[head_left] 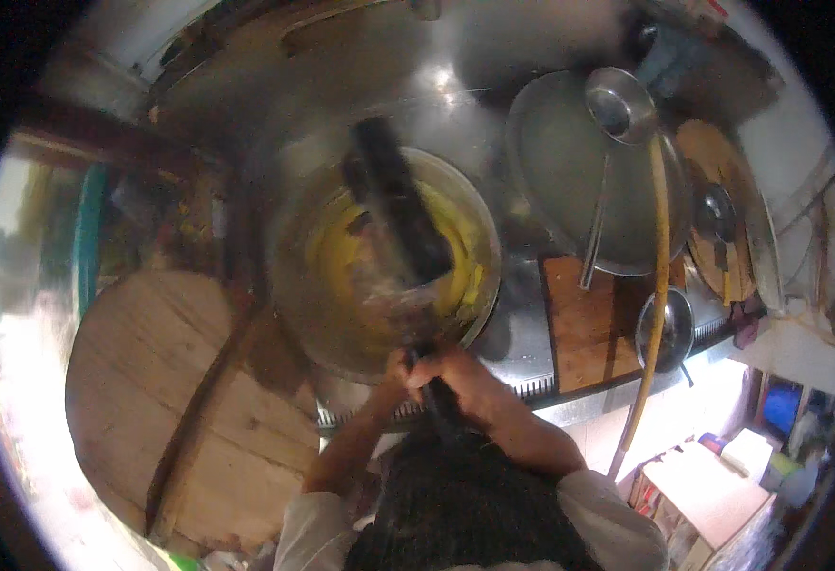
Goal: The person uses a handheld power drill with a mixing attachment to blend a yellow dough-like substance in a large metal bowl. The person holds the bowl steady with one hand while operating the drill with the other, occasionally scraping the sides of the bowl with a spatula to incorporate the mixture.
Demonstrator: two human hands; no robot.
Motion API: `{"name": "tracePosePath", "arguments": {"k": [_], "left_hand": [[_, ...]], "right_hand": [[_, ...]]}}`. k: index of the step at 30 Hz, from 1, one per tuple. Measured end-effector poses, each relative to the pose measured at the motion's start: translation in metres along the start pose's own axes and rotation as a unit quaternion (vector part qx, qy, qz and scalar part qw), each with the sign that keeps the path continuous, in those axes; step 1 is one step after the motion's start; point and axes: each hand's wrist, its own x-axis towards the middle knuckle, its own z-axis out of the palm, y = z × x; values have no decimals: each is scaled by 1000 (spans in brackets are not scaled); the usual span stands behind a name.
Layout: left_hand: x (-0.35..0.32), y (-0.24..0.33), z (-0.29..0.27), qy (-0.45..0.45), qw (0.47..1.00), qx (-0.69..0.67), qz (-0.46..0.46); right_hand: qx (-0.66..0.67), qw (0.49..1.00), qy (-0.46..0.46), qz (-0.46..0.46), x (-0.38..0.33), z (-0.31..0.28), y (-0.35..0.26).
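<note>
In front of me stands a large, round metal pot (295, 285) with a yellow mixture (470, 281) inside. My left hand (398, 373) and my right hand (463, 377) meet at the pot's near rim, both closed around the dark handle (444, 404) of a long tool. A blurred dark block (396, 195) rises over the pot in line with the hands. It looks like part of the same tool, but motion smears the join and I cannot tell its kind. Part of the mixture is hidden behind it.
A round wooden lid (132, 371) with a crossbar lies at left. Right of the pot, a metal ladle (596, 214) rests on a wide lid (555, 190), beside a long wooden pole (661, 257). A brown board (577, 324), small pan (665, 328) and wooden disc (707, 157) are near.
</note>
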Motion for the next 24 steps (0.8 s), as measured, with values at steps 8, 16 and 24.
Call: {"name": "tracePosePath", "arguments": {"k": [8,16,24], "left_hand": [[150,131,22,82,984,36,-155],[279,123,25,308,908,-56,-277],[46,76,-136,-226,972,-32,55]], "right_hand": [[11,998,-54,3,60,2,-31],[-4,998,-58,-32,87,12,-77],[-14,994,-47,-101,56,-36,-93]]}}
